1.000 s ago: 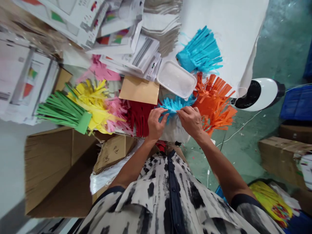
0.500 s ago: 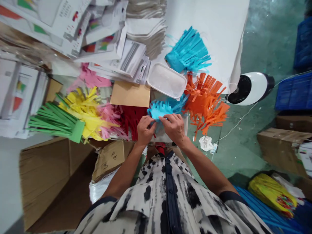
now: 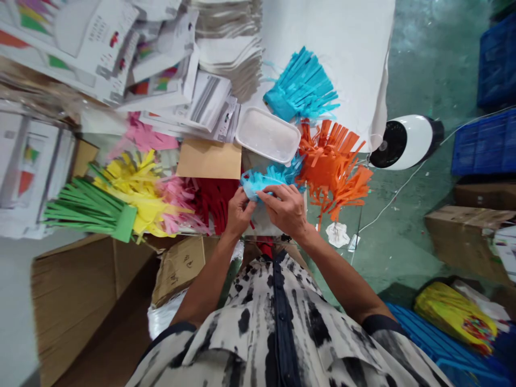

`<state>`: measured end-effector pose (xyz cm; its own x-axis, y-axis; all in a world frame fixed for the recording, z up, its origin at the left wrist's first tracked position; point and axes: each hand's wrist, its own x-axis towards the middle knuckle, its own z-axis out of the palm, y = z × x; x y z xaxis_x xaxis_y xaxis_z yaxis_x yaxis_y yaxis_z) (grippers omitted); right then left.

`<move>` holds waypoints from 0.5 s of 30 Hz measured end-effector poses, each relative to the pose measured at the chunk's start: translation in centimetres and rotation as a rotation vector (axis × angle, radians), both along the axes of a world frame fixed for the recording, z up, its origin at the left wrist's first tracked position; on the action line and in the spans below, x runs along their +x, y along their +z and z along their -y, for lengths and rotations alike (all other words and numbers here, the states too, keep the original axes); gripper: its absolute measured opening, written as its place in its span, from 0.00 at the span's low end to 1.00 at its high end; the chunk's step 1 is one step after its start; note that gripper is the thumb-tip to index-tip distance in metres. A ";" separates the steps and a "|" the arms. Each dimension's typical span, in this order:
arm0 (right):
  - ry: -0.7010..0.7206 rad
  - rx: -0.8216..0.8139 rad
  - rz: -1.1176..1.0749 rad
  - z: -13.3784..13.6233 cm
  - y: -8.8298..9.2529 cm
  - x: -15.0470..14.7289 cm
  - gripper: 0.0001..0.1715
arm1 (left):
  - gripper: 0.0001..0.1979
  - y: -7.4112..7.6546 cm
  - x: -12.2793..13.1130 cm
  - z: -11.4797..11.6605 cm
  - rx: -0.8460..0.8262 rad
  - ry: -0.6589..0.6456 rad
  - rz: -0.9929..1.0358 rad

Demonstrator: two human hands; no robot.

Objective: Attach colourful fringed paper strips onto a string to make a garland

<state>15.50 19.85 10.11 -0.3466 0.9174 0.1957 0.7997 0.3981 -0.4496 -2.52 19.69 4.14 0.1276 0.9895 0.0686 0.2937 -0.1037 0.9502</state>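
Risk, in my judgement: thin strips of the blue paper fringe [image 3: 258,183] perhaps tearing under too hard pinching, or catching in the orange paper fringe [image 3: 332,166], lying just right of the white plastic tray's [image 3: 268,134] lower end. Blue fringe located directly below that tray, pinched between fingertips of left grip [image 3: 241,212] and right grip [image 3: 285,209], both closed on the paper, fingers curled. Red paper fringe [image 3: 215,201] lower left of the tray. Compared with half a second earlier: blue fringe more tightly curled, grips nearer together.
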 end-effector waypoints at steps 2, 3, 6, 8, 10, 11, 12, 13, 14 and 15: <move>-0.046 -0.024 -0.069 -0.1 0.1 0.4 0.15 | 0.18 0.0 0.1 -0.5 0.051 -0.052 -0.032; -0.077 -0.044 -0.120 -0.2 0.2 0.6 0.14 | 0.18 -0.1 0.2 -0.8 0.075 -0.080 -0.069; -0.176 -0.084 -0.310 -1.2 1.0 1.8 0.13 | 0.20 -0.8 0.7 -1.9 0.102 -0.140 -0.217; -0.241 -0.060 -0.408 -2.1 1.9 2.7 0.11 | 0.23 -1.7 1.2 -2.5 0.091 -0.129 -0.320; -0.287 0.008 -0.446 -3.1 3.0 3.7 0.09 | 0.28 -2.6 1.6 -2.8 0.061 -0.079 -0.406; -0.304 0.054 -0.456 -3.6 3.6 4.1 0.08 | 0.30 -3.0 1.7 -2.9 0.044 -0.054 -0.436; -0.319 0.101 -0.474 -4.0 4.2 4.7 0.07 | 0.32 -3.3 1.8 -2.9 0.032 -0.035 -0.455; -0.334 0.150 -0.512 -4.5 4.8 5.2 0.07 | 0.32 -3.6 1.8 -2.9 0.025 -0.025 -0.464; -0.347 0.201 -0.570 -4.9 5.4 5.9 0.06 | 0.30 -3.9 1.8 -2.9 0.024 -0.020 -0.466; -0.366 0.257 -0.635 -5.2 6.1 6.7 0.06 | 0.28 -4.1 1.8 -2.9 0.024 -0.017 -0.466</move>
